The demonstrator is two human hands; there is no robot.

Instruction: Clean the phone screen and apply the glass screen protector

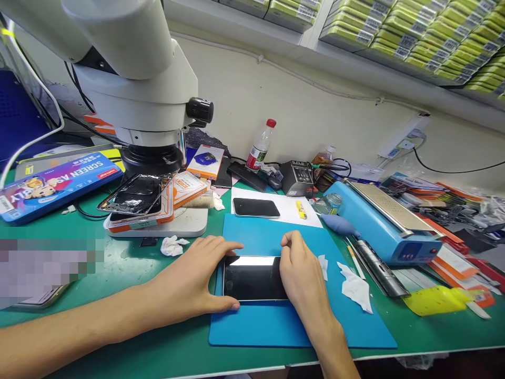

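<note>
A smartphone (252, 284) with a dark, glossy screen lies flat and lengthwise on the blue mat (268, 329). My left hand (193, 273) brackets its left end, thumb along the near edge and fingers at the far edge. Over the right end of the phone rests my right hand (302, 268), its fingers curled in; whatever they may pinch is hidden. Behind, a second phone (255, 208) lies face up on a white sheet (290, 210). Crumpled white wipes (355, 287) lie right of my right hand.
A microscope (134, 105) stands over a stack of boxes and an opened phone (136, 195) at left. To the right are a blue heating plate machine (382, 226), an air blower bulb (339, 225) and a yellow bottle (437, 301). A red-capped bottle (260, 147) stands near the wall.
</note>
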